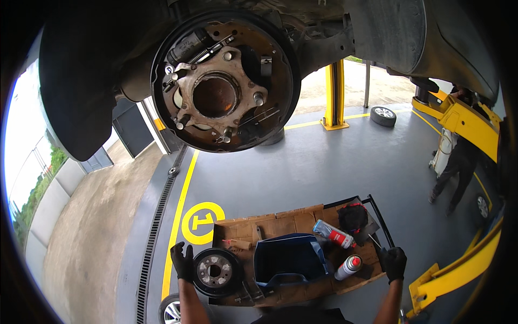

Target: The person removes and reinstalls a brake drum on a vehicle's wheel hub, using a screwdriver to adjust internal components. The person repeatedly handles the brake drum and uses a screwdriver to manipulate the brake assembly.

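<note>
My left hand [182, 262], in a black glove, is raised with its fingers apart, beside a black brake drum [233, 270] lying on a cardboard-covered cart. On the right, my gloved right hand [394, 263] is closed around what looks like a thin metal rod-shaped tool [373, 240]; its far end is hidden in the fist. Above both hands hangs a bare wheel hub [186, 89] with studs, in front of a rusty drum brake backing plate [280, 102]. A wheel cylinder or boot-like black part [189, 46] and springs show behind the hub.
The cart's cardboard [291, 218] carries a dark blue bin [288, 258], two spray cans [333, 233], a black cloth-like bundle [353, 217] and small tools. A yellow lift arm [458, 270] reaches in at right. Another person [458, 167] stands far right. Loose wheels [383, 115] lie on the floor.
</note>
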`<act>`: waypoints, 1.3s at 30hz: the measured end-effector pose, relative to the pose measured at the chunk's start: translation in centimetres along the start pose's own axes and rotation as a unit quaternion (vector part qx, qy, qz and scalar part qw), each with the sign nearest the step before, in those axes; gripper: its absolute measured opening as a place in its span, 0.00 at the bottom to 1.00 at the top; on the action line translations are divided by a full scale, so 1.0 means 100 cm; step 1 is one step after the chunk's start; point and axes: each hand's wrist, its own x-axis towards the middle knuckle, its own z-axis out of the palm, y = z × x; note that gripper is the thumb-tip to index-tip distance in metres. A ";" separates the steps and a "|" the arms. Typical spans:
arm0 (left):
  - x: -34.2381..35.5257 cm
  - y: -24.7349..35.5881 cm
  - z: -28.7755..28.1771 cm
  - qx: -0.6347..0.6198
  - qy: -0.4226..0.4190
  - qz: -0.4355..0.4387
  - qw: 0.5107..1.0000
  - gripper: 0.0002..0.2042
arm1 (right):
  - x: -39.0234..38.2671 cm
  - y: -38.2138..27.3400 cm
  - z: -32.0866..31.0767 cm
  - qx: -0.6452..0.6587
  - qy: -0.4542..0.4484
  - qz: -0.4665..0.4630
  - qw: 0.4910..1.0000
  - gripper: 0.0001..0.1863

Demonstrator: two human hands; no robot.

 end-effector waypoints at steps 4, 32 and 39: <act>0.042 0.100 -0.048 -0.075 0.057 0.113 0.989 0.16 | 0.042 -0.122 -0.091 0.197 0.115 -0.117 0.966 0.13; 0.224 0.461 -0.104 -0.236 0.219 0.608 0.725 0.14 | -0.020 -0.711 -0.057 0.571 -0.113 -0.735 0.348 0.22; 0.228 0.459 -0.104 -0.227 0.213 0.620 0.720 0.14 | -0.006 -0.714 -0.050 0.601 -0.085 -0.702 0.372 0.22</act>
